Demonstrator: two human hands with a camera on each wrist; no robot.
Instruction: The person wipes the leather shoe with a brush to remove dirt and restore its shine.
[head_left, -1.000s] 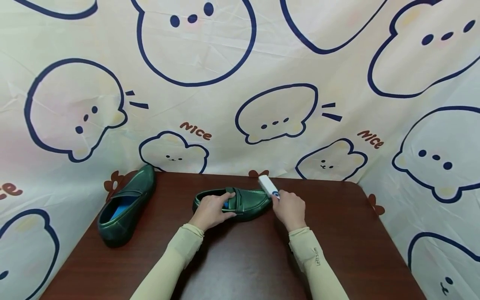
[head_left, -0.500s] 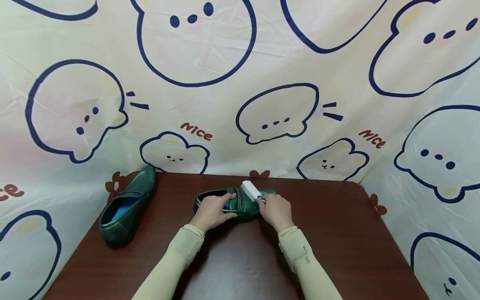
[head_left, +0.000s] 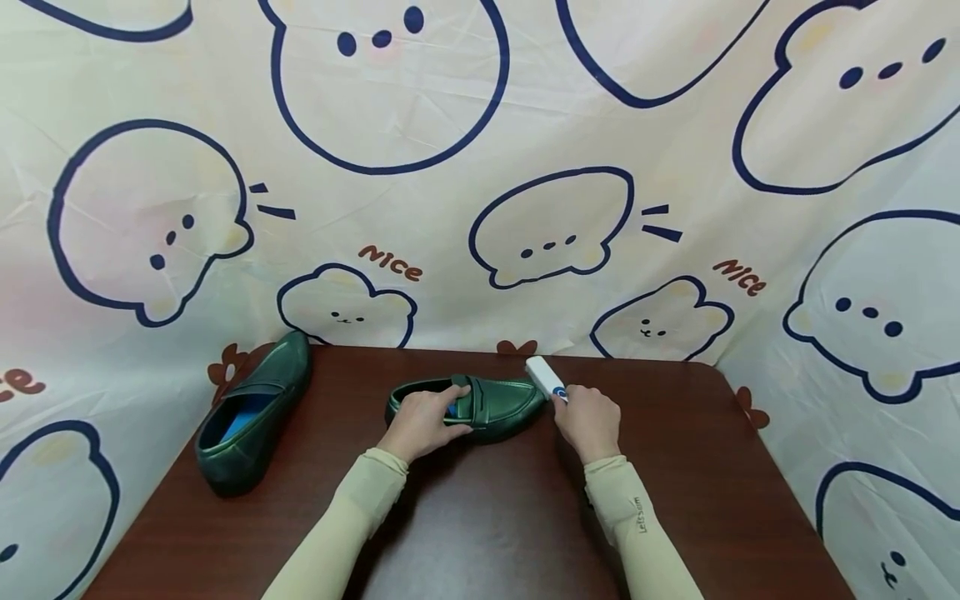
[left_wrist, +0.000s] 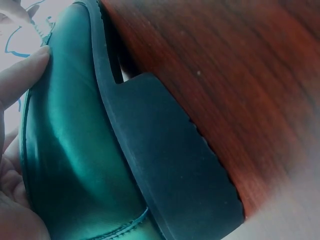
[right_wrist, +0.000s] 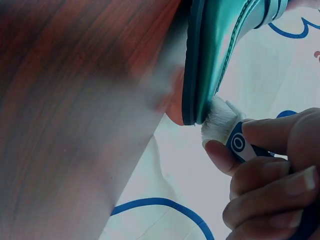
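Note:
A green leather loafer (head_left: 504, 408) lies sideways on the brown table, its toe to the right. My left hand (head_left: 420, 421) grips it around the opening, thumb on the near side and fingers at the strap. In the left wrist view, the thumb presses the green side wall (left_wrist: 75, 120) above the dark heel (left_wrist: 175, 155). My right hand (head_left: 589, 423) holds a white-headed shoe brush (head_left: 546, 377) by its handle at the toe. The right wrist view shows its pale bristles (right_wrist: 219, 120) against the toe tip, with fingers curled round the dark handle.
A second green loafer (head_left: 258, 408) with a blue insole stands at the table's left edge, toe toward the back. Behind the brown table (head_left: 675, 467) hangs a pale cloth (head_left: 450, 217) printed with cartoon bears; it also runs along both sides.
The brush went left over the loafer's upper toward the strap, then back right to the toe tip, carried by my right hand. My left hand and both loafers stayed in place.

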